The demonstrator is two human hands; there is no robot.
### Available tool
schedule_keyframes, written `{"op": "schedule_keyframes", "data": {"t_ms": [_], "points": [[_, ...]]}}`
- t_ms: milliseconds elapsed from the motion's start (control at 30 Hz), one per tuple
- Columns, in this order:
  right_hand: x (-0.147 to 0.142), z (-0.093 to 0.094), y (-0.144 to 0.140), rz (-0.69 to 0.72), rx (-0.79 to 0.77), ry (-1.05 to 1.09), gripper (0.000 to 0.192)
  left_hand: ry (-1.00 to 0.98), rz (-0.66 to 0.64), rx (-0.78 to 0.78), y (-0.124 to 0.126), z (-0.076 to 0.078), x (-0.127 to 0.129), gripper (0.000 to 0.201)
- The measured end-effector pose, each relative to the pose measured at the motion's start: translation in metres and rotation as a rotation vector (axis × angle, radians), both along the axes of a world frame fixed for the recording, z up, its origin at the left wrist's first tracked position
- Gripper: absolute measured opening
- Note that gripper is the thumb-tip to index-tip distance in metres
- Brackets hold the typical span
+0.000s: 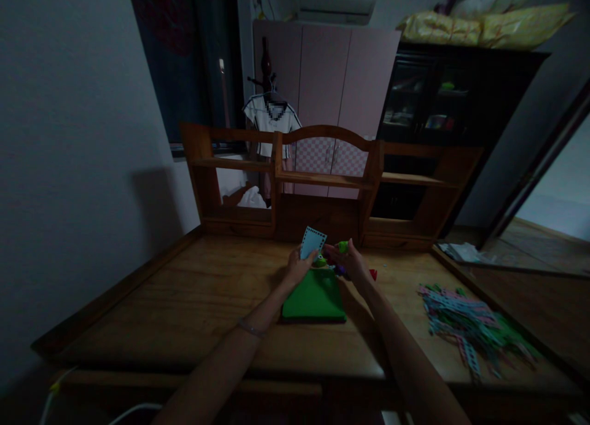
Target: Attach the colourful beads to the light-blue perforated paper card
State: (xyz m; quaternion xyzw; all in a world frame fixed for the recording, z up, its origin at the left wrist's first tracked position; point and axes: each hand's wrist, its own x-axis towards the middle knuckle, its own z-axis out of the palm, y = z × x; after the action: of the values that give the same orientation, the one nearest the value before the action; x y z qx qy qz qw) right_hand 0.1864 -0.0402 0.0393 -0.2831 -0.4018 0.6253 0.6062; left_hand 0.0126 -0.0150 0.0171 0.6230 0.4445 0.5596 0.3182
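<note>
Two hands hold small toy parts over a green tray.

The left hand (pixel 299 266) grips a light blue card (pixel 313 241) with holes. The right hand (pixel 348 260) pinches a small green piece (pixel 342 247). Both are above the far end of the green tray (pixel 314 297) on the wooden table (pixel 184 302).

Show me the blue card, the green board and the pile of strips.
blue card (pixel 313 242), head view, middle of its face
green board (pixel 314 301), head view, centre of its top
pile of strips (pixel 465 323), head view, middle of the heap

Dim room, wooden desk (pixel 184 302) with shelf hutch (pixel 329 179), pink wardrobe (pixel 341 81), perhaps a dark window (pixel 184 62)
</note>
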Motion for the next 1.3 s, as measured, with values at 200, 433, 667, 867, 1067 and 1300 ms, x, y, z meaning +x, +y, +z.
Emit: {"op": "schedule_keyframes", "data": {"t_ms": [200,433,667,867,1067,1300], "points": [[0.001,-0.001,-0.002,-0.181,0.111,-0.001,0.024,-0.055,0.019,-0.006,-0.001,0.003,-0.002,0.032],[0.000,-0.001,-0.003,-0.259,0.146,-0.017,0.026,-0.032,0.048,-0.034,0.002,0.000,-0.005,0.029],[0.009,-0.001,0.006,-0.142,0.055,-0.045,0.035,-0.042,-0.059,-0.150,0.001,-0.003,-0.002,0.031],[-0.003,-0.003,-0.001,0.097,0.005,0.012,0.040,-0.071,-0.125,-0.161,0.006,-0.007,-0.001,0.032],[-0.006,-0.003,-0.004,0.140,0.014,0.065,0.037,-0.128,-0.154,-0.155,0.007,-0.009,0.000,0.040],[-0.003,0.005,-0.010,0.173,-0.005,0.089,0.037,-0.174,-0.165,-0.160,0.005,-0.006,0.002,0.042]]}}
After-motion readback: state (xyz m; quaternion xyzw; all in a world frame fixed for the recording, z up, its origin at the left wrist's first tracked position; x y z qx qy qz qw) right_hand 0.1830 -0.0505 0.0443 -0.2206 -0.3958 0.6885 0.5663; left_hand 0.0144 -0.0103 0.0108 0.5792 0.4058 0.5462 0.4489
